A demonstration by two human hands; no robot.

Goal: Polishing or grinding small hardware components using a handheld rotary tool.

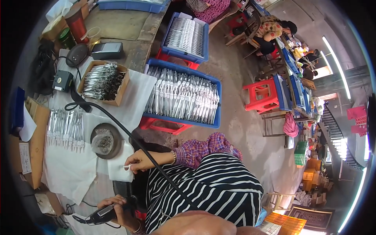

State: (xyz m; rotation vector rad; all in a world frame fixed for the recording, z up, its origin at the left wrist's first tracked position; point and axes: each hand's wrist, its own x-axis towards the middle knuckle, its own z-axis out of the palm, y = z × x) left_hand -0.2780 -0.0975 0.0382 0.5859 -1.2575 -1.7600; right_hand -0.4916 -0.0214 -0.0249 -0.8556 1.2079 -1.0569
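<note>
My left hand (116, 208), low in the picture, is wrapped round a black hand-held tool (100, 215) with a grey panel; its exact kind is unclear. My right hand (143, 160), in a plaid sleeve, pinches a small thin white piece (127, 166) over a folded white cloth or paper pad (121, 158). Just beyond this hand stands a round dark dish (96, 153) with a clear bag of tiny metal parts (103, 141) in it. Slender silver metal pieces (65, 127) lie in a row on white sheeting (68, 172).
A cardboard box (122, 84) holds silver pieces with dark ends. Blue trays (184, 118) full of silver pieces stand on red stools (166, 125). A black cable (135, 139) crosses the view. A red cup (76, 24) is at the back. Other people (270, 29) sit farther off.
</note>
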